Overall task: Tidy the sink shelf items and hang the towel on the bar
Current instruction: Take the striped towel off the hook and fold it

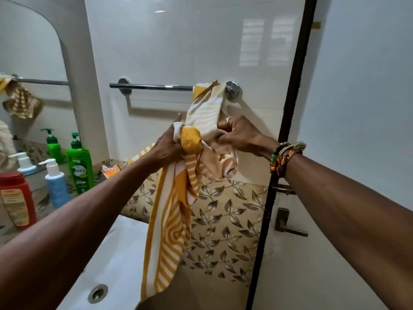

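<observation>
A yellow and white striped towel hangs bunched from the right end of the chrome bar on the white wall. One corner is looped over the bar beside its right mount. My left hand grips a wad of the towel below the bar. My right hand, with a ring and wrist bands, pinches the towel's folds just to the right. On the shelf at the left stand a green bottle, a blue pump bottle and a red bottle.
The white sink with its drain lies below my left arm. A mirror at the left reflects the bar and towel. An orange sachet lies on the shelf. A dark door frame and door handle stand at the right.
</observation>
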The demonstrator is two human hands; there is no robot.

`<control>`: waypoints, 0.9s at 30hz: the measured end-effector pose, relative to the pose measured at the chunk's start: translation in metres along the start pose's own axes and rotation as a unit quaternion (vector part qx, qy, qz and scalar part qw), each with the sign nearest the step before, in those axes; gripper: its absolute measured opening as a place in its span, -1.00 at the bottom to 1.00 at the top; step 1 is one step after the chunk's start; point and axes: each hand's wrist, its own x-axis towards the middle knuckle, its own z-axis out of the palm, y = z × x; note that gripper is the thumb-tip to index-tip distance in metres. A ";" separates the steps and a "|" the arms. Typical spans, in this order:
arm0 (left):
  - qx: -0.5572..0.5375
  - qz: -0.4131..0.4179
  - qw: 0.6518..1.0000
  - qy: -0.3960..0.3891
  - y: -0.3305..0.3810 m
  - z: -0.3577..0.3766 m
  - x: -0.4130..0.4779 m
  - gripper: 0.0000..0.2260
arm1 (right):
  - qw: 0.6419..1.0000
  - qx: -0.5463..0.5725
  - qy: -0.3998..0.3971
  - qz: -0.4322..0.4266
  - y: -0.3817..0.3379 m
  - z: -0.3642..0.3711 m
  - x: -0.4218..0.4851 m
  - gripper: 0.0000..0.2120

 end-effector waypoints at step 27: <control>0.176 0.219 0.960 0.004 -0.009 0.037 -0.002 -0.76 | 0.949 0.122 0.207 0.205 0.036 -0.010 0.050 -0.49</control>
